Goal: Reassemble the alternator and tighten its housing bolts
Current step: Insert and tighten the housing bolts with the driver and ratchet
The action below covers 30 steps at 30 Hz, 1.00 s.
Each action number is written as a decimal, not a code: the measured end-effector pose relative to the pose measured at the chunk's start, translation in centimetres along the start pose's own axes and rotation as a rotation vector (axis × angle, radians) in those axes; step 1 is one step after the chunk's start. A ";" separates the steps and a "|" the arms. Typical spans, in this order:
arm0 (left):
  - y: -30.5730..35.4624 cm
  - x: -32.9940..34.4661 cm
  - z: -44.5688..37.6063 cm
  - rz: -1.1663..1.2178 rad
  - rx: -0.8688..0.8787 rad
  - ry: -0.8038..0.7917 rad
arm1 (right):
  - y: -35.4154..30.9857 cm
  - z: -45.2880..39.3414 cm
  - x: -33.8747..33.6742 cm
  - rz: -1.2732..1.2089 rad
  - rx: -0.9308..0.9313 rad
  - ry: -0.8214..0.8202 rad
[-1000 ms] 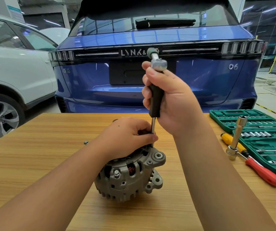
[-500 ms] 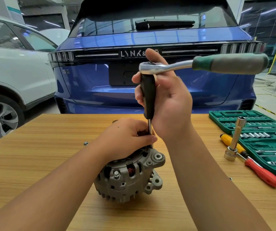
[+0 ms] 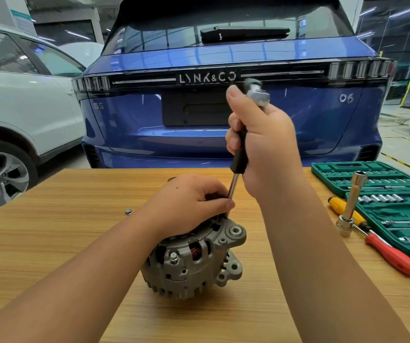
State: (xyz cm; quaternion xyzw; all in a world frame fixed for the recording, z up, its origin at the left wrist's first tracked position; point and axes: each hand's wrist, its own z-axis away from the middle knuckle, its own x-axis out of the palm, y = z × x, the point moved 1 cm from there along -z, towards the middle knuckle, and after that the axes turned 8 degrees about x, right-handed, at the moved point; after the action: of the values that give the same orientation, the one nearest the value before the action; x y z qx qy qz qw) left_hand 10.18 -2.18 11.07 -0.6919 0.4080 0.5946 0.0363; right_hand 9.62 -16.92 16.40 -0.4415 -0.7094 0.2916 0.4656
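Alternator (image 3: 194, 258) is steadied under the left hand (image 3: 189, 204), fingers pinching the upright extension bar (image 3: 233, 186); directly above, its black grip is clasped by the right hand (image 3: 268, 144).

The left hand (image 3: 189, 206) lies low with fingers curled, palm down, forearm stretched forward. The right hand (image 3: 265, 142) is raised above it, upright, fingers wrapped in a fist.

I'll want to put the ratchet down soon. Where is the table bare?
Bare wood lies left of the alternator, apart from one small bolt, and along the near edge. It is crowded on the right: screwdrivers, a socket extension and the socket case.
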 end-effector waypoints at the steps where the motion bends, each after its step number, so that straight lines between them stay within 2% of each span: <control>1: 0.0 0.0 0.0 0.006 -0.002 0.007 | -0.1 0.0 -0.2 -0.049 0.047 -0.092; 3: -0.1 0.0 0.1 0.021 -0.013 0.020 | -0.1 0.0 -0.2 -0.153 0.089 -0.243; 5: 0.0 0.0 0.1 0.038 -0.018 0.018 | 0.4 0.0 0.1 -0.122 0.014 -0.307; 7: 0.1 0.0 0.2 0.038 -0.016 0.011 | 0.8 0.1 0.7 -0.014 -0.117 -0.302; 10: 0.2 -0.1 0.2 0.019 -0.018 0.005 | 1.3 0.0 1.2 0.082 -0.218 -0.258; 12: 0.1 -0.1 0.2 0.000 -0.022 0.003 | 1.5 0.0 1.1 0.019 -0.191 -0.291; 16: 0.1 -0.1 0.2 -0.006 -0.012 -0.002 | 1.1 -0.1 0.7 -0.202 -0.016 -0.423; 19: 0.1 -0.1 0.2 -0.004 -0.009 0.004 | 0.8 -0.2 1.1 -0.185 0.044 -0.332; 23: 0.1 -0.1 0.1 -0.013 0.003 -0.014 | 0.4 0.4 1.2 0.035 -0.055 -0.061; 25: 0.1 -0.1 0.1 -0.007 0.003 -0.025 | 0.2 0.3 0.8 0.070 -0.042 -0.004; 28: 0.0 -0.1 0.0 -0.013 -0.006 -0.017 | 0.1 0.2 0.8 -0.027 0.031 -0.123; 30: 0.0 -0.1 0.0 -0.009 -0.013 -0.013 | 0.4 0.2 0.8 -0.069 -0.015 -0.209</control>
State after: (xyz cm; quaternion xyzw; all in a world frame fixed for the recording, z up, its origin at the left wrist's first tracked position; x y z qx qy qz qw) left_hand 10.18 -2.11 11.12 -0.6901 0.4007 0.6015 0.0370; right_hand 9.43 -16.01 16.26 -0.3874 -0.7709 0.3146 0.3957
